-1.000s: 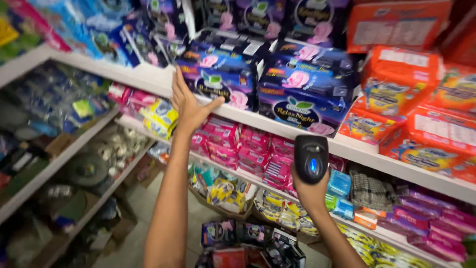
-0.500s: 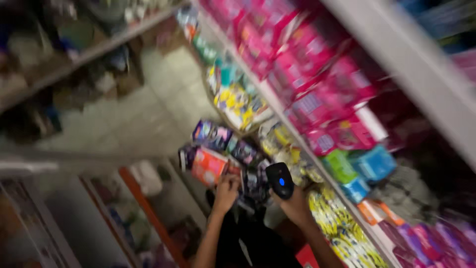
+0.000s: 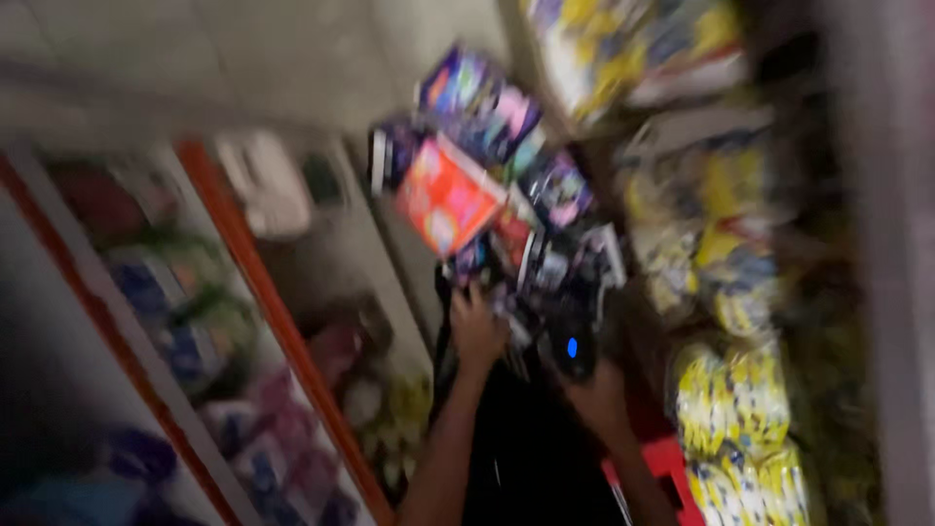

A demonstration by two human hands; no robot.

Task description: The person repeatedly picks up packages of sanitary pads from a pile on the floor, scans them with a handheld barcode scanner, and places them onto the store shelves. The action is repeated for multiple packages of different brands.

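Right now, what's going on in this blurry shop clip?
A person is bent over a pile of packets low down beside shelves stocked with yellow packs. The left hand reaches into the dark packets at the pile's near edge, below an orange-red packet. The right hand holds a black handheld scanner with a lit blue light, aimed at them. Blur hides finer detail.

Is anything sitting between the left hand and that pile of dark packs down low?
Nothing visible. The left hand is already at the near edge of the dark packs, with the orange pack lying beyond it. The right hand holds the scanner alongside. The picture is blurred, so actual contact is unclear.
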